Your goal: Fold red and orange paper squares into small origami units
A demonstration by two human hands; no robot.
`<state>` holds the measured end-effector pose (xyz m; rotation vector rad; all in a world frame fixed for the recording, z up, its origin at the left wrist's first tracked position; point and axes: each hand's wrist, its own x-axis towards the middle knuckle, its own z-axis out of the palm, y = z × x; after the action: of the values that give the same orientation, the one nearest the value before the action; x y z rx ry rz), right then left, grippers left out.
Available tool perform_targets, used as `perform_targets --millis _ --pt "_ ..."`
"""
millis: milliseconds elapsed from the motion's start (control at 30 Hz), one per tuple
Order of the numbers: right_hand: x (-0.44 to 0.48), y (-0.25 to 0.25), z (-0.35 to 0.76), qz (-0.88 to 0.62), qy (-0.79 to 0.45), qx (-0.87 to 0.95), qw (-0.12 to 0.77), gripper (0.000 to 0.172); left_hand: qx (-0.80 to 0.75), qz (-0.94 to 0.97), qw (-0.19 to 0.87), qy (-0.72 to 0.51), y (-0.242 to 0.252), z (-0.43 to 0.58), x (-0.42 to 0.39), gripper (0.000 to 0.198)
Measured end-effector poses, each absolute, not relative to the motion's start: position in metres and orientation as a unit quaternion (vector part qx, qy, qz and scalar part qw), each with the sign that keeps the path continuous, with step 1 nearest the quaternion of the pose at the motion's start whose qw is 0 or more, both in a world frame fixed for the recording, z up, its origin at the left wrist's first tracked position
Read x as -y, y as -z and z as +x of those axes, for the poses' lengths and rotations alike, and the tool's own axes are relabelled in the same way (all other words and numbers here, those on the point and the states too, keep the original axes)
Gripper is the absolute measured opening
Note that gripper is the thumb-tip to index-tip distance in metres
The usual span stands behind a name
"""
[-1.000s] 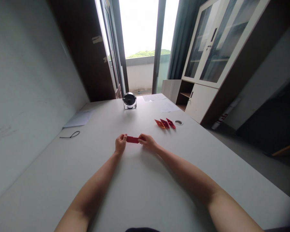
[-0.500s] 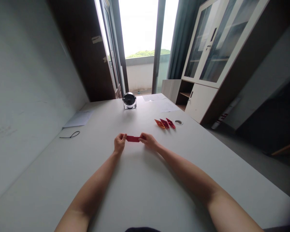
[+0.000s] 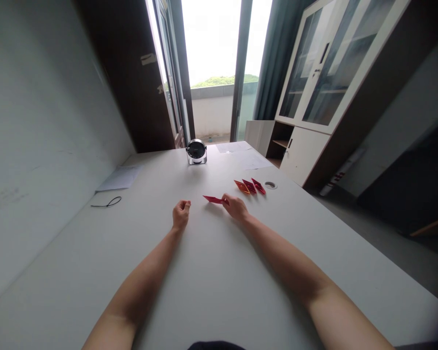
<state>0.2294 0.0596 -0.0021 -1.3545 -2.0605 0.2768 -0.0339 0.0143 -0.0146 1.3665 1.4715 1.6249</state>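
My right hand [image 3: 235,207] pinches one end of a small red envelope [image 3: 212,199], which is tilted and seen nearly edge-on above the table. To its left, my left hand [image 3: 181,214] is closed, fingers curled in, with nothing showing in it. A gap separates it from the envelope. Beyond my right hand, three similar envelopes stand in a slanted row: an orange one with a red pattern [image 3: 242,187], a dark red one [image 3: 249,186] and a red one [image 3: 258,186].
A white table [image 3: 204,272] spreads under my arms. At its far end stands a round black-and-silver device [image 3: 196,151]. A white ring [image 3: 270,185] sits beside the envelopes. Papers [image 3: 119,178] and a black cord loop [image 3: 109,202] lie at left, more sheets [image 3: 253,159] at the back.
My left hand has let go of the red envelope and stayed about where it was. My right hand has carried the envelope right and slightly away, turning it nearly edge-on.
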Motion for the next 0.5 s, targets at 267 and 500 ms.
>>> perform_targets --millis 267,500 --pt "-0.076 -0.006 0.262 -0.681 0.022 0.694 0.233 0.018 -0.571 0.523 0.262 -0.576 0.013 -0.035 -0.014 0.036" --pt "-0.078 -0.005 0.263 -0.658 0.043 0.699 0.274 0.026 -0.581 0.541 0.263 -0.548 0.009 -0.033 -0.012 0.036"
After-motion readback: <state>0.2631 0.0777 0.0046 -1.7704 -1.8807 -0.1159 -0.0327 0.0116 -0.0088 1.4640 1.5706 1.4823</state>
